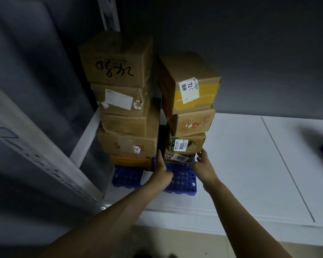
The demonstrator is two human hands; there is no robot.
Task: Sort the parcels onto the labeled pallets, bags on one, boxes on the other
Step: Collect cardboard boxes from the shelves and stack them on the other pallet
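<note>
We press our left hand (161,169) and right hand (204,164), fingers straight, against opposite sides of the bottom box (181,158) (tagged 2012).

Top right box (189,71) has a sticker reading 72. Lower down, the green-label box (194,144) says 1006, the bottom box (189,158) 2012, and the left-stack box (119,144) 03.

Single view: head-worn, wide-angle. Faces forward, tilted steeply down. Near range: left hand (161,170) and right hand (204,164) reach from bottom edge to frame centre at blue pallet (183,181). Box stacks (127,127) rise toward lens.
</note>
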